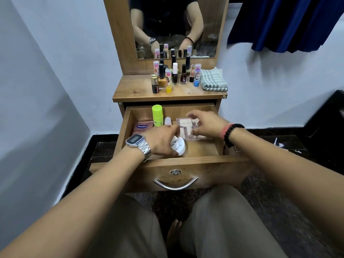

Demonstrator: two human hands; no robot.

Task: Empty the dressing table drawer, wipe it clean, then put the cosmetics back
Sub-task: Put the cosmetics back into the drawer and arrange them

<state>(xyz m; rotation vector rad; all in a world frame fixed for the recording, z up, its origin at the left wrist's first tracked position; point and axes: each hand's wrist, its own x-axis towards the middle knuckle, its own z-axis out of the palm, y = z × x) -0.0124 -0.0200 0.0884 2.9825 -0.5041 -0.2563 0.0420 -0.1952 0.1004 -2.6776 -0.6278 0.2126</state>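
The wooden drawer [202,162] stands pulled out under the dressing table. Inside it my left hand [160,140] grips a round white jar [179,146] near the front. My right hand [206,123] holds a clear plastic case [186,127] with pinkish contents, lifted slightly at the drawer's middle. A lime-green bottle [157,115] stands at the back of the drawer, a pink Vaseline pack [142,127] lies at the left, and a small white bottle [168,121] shows beside the green one.
Several nail polish bottles and lip balm tubes [173,75] stand on the table top [134,92]. A folded checked cloth [213,80] lies at the top's right. A mirror [175,25] rises behind. Blue curtain [288,23] hangs right; my knees sit below the drawer.
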